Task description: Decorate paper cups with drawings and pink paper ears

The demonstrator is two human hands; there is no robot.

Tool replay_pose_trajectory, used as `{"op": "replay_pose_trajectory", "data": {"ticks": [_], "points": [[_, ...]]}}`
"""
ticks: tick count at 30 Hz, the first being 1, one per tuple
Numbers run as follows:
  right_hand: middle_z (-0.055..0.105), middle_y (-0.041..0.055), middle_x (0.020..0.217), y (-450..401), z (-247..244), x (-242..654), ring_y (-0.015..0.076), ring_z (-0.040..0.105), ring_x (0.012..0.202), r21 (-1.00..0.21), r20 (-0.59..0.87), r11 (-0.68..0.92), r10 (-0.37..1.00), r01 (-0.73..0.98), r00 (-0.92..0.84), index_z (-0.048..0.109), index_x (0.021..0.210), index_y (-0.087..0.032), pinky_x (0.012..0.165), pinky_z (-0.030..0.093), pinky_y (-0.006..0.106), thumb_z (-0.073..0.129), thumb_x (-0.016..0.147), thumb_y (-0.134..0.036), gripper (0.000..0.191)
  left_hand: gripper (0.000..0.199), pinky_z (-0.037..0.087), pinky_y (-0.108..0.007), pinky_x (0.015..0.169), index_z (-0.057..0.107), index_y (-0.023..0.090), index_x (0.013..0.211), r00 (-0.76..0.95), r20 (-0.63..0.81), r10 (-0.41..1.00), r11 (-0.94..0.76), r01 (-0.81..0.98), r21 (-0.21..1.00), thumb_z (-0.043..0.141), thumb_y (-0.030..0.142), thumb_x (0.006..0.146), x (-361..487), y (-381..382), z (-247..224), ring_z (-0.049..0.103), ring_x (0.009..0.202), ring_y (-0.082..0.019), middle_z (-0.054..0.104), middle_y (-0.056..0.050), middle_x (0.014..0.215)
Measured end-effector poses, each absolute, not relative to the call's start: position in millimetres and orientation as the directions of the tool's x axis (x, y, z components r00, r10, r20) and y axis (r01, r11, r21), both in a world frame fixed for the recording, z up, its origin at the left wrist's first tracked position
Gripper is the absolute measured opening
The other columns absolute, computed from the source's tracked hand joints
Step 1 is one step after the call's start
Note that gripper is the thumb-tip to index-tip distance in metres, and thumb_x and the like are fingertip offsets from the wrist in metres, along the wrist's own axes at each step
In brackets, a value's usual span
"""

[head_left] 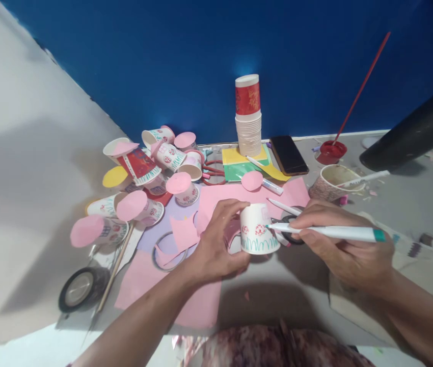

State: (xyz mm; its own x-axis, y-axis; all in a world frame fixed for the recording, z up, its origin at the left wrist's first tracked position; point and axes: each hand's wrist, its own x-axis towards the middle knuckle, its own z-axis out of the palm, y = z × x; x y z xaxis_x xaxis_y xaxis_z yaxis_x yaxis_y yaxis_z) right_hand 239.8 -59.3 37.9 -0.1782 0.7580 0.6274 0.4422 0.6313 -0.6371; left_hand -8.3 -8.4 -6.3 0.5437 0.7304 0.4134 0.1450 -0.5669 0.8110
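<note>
1. While the left hand (pixel 220 244) grips the white paper cup (pixel 252 235) between its narrow end and its wide rim, the right hand (pixel 354 257) pinches a marker (pixel 333 233).
2. The cup sits just right of the left hand, the nearer of the two; its long axis stands near upright, wide rim down.
3. The marker lies almost level, tip pointing left at the cup's wall by a red flower (pixel 260 230); I cannot tell whether they touch.
</note>
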Motion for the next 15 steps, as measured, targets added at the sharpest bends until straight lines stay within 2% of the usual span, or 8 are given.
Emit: {"op": "replay_pose_trajectory", "data": {"ticks": [6,15], "points": [[0.075,-0.0007,0.078,-59.3,39.8,238.6,0.0152,0.068,0.069,-0.626,0.639,0.631,0.752,0.458,-0.163,0.073,0.099,-0.023,0.063,0.055,0.032,0.066,0.095,-0.012,0.013,0.086,0.050,-0.043,0.114,0.050,0.030,0.147,0.550,0.429,0.717,-0.597,0.166,0.785,0.070,0.008,0.066,-9.5,-8.7,-4.5,0.053,0.134,-0.028,0.054,-0.009,0.138],[0.076,0.0004,0.077,-58.3,42.0,237.9,0.0182,0.069,0.068,-0.623,0.644,0.642,0.745,0.447,-0.173,0.075,0.098,-0.023,0.062,0.056,0.034,0.068,0.092,-0.011,0.015,0.087,0.053,-0.047,0.112,0.049,0.030,0.146,0.576,0.407,0.709,-0.593,0.174,0.786,0.070,0.007,0.065,-8.6,-10.4,-1.7,0.054,0.133,-0.031,0.053,-0.011,0.138]]}}
